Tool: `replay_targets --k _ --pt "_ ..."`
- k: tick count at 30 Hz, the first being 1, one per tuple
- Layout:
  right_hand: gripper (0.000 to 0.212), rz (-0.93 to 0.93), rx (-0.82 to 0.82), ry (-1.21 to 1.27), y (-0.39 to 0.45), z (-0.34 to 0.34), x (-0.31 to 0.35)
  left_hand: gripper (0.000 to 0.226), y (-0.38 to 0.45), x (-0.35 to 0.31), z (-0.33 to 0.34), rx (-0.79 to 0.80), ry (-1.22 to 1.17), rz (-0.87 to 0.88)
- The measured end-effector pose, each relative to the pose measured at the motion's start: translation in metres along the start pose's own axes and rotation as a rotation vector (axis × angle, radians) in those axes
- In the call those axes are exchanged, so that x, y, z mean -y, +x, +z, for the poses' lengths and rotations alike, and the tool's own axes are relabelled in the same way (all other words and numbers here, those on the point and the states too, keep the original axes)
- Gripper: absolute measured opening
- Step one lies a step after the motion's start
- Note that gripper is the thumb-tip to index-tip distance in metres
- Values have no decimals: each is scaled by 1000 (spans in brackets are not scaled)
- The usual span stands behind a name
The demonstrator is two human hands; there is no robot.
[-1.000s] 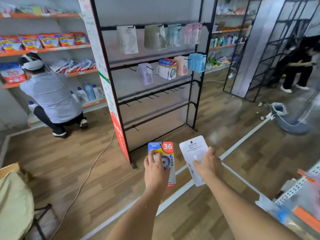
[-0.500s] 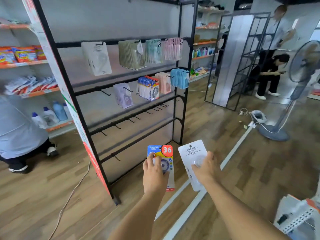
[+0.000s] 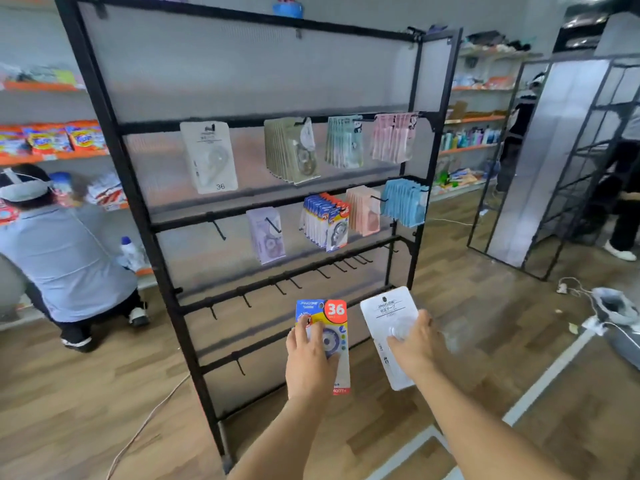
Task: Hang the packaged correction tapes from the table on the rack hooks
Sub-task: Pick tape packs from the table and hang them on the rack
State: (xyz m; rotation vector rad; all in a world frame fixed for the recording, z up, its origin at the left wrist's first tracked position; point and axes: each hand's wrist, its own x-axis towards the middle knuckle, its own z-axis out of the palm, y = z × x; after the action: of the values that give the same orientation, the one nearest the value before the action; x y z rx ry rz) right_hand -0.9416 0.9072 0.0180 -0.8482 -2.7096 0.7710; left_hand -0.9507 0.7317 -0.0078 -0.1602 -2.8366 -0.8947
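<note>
Correction tapes: two packs in hand, one per hand, both held up in front of the rack, not yet on any hook.

Left hand (image 3: 311, 358) grip: fingers curled over the face of the colourful pack (image 3: 329, 336) with the red "36" corner, card upright, top edge free. Right hand (image 3: 414, 344) grip: fingers curled round the white pack (image 3: 384, 318), tilted slightly left, top end clear of the fingers. Likely reason for holding low on the cards: keeps the top, where a hang hole should be, open for a hook. The holes themselves are too small to make out.

Just beyond the hands: bare hooks (image 3: 287, 282) along the third rail, more on the rail below. Rack (image 3: 114, 140) stands on the wood floor.

Higher up, matching stock shows where each pack goes, my guess: blue-and-red stack (image 3: 325, 220) on the second rail matches the left pack; lone white pack (image 3: 209, 157) marked 36 on the top rail matches the right one. Purple (image 3: 266, 237), pink and blue stacks sit alongside.

Bench not in view.

Far left, a person in a grey shirt (image 3: 65, 254) crouches at the store shelves (image 3: 52, 154). Far right, another person stands partly hidden behind an empty frame.
</note>
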Motion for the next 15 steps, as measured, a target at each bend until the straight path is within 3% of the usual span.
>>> replay_targets --k 6,15 --pt "58 -139 32 -49 59 -3 54 56 52 -10 -15 -122 28 -93" --pt "70 -363 33 102 88 10 175 55 112 36 -80 -304 79 -156"
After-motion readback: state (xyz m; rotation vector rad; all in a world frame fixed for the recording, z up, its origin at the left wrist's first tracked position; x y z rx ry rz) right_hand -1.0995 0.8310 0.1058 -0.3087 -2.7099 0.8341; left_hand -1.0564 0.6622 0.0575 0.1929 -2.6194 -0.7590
